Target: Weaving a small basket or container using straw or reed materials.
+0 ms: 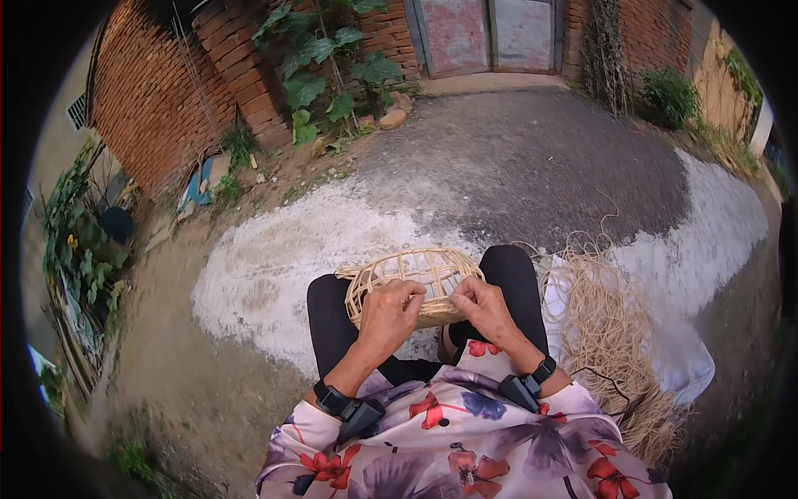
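Note:
An openwork basket (438, 314) of pale, straw-coloured strands rests across my lap between my knees. Its far side is an open lattice, while the near wall looks more tightly woven. My left hand (391, 314) is closed at the near left of the rim, thumb and fingers pinched together. At the near right, my right hand (485, 308) pinches the rim, its fingertips a short way from the left ones. Whether a loose strand lies in either pinch is too small to tell. Both wrists wear black straps with small dark boxes.
Beside my right knee, a tangled heap of pale cord (611, 333) lies on a white sheet (686, 362). A thin dark curved piece (605, 379) lies on the heap. Ahead are a grey paved patch (532, 158), brick walls (158, 100), a double door (490, 37) and a leafy plant (320, 50).

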{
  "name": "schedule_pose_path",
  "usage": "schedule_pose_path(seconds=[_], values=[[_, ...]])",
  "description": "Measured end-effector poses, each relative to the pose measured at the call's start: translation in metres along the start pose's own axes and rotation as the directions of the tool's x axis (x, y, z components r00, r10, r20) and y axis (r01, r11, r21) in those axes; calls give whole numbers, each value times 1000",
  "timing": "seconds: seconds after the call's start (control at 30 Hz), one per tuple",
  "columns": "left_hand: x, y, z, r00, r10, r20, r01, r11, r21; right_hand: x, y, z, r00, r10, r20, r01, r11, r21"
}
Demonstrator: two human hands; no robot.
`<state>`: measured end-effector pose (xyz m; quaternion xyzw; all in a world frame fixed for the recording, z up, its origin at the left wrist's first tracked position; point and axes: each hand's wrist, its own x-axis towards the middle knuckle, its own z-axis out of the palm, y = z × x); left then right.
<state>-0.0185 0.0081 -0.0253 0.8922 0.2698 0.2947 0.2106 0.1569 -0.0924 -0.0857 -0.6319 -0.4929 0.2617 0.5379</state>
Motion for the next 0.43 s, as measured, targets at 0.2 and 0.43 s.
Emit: schedule_pose_path(seconds=[0.2, 0.43], values=[[3, -2, 14, 973, -163, 164, 185, 975, -127, -3, -1, -14, 997, 58, -41, -55, 996, 74], [-1, -17, 20, 863, -354, 361, 489, 764, -420, 6, -22, -12, 974, -151, 171, 168, 982, -91]])
